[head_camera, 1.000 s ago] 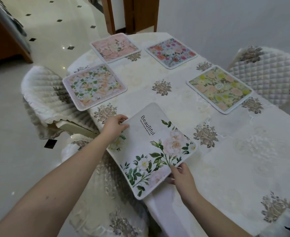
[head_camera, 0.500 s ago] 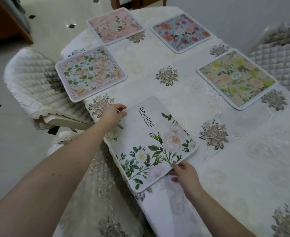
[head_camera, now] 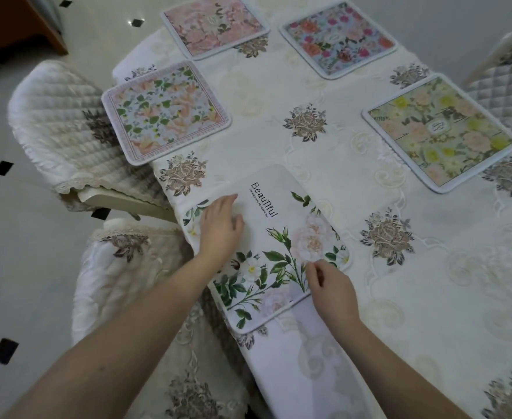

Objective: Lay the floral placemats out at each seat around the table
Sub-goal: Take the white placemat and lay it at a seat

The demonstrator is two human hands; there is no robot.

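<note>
A white placemat (head_camera: 282, 225) printed with green leaves, pale roses and the word "Beautiful" lies flat at the table's near left edge. My left hand (head_camera: 220, 228) rests flat on its left part, fingers straight. My right hand (head_camera: 330, 285) hovers over the mat's lower right edge with fingers loosely curled, holding nothing. Four other floral mats lie on the table: a peach and green one (head_camera: 165, 111) at the left, a pink one (head_camera: 214, 24) at the far left, a blue one (head_camera: 338, 37) at the far middle, a yellow-green one (head_camera: 439, 131) at the right.
The table wears a cream embroidered cloth (head_camera: 309, 125). Quilted white chairs stand at the left (head_camera: 64, 137), near left (head_camera: 128, 282) and far right (head_camera: 508, 86). Beyond lies a pale tiled floor with black diamonds, and a wooden cabinet (head_camera: 13, 28) at top left.
The white mat has settled flat on the table. My left hand slid from its corner onto its top, and my right hand let go of the lower edge. The camera tilted down.
</note>
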